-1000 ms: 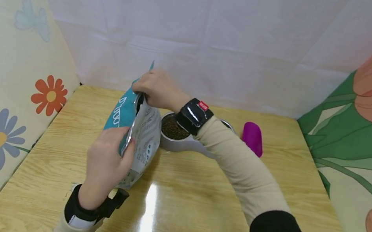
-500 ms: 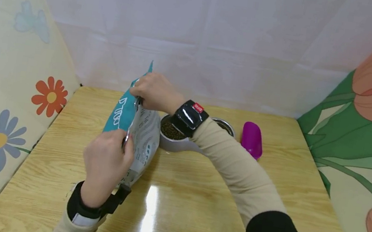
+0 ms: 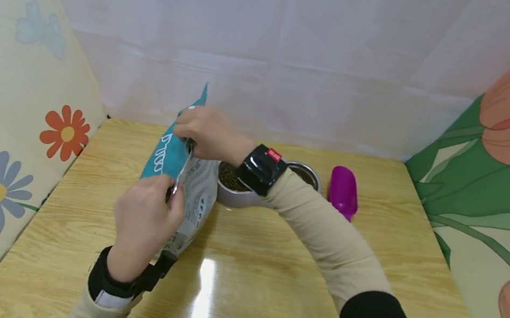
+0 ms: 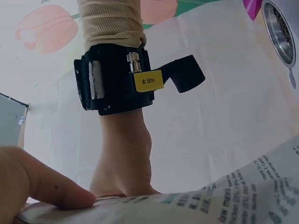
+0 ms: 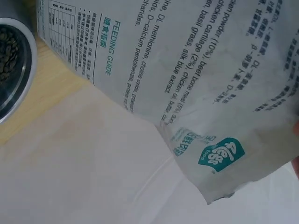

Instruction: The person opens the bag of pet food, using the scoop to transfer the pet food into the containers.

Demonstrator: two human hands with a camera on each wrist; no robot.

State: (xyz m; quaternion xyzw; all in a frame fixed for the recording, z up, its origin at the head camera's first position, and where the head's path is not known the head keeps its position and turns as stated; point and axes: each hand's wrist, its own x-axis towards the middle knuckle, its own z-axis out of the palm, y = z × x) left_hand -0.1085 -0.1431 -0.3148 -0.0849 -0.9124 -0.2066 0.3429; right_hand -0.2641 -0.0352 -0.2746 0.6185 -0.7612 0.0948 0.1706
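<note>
A pet food bag [image 3: 197, 200], teal on one face and pale with print on the other, stands on the left of the table in the head view. My left hand [image 3: 142, 227] grips the near end of its top edge, thumb on the pale face. At the far part of that edge my right hand [image 3: 209, 133] pinches the bag, below a teal corner that sticks up. Between the hands the edges of the mouth lie close together. The printed back [image 5: 187, 84] with its feeding guide fills much of the right wrist view. My right fingertips are hidden in the left wrist view.
Right behind the bag stands a double bowl [image 3: 241, 199] with brown kibble, partly covered by my right wrist. A magenta scoop [image 3: 344, 192] lies to its right on the wooden table [image 3: 278, 271]. White cloth [image 3: 347, 58] hangs behind.
The dark gap in the bag's mouth has narrowed as its edges came together. My right hand has slid slightly down and nearer along the edge; the left hand keeps its grip.
</note>
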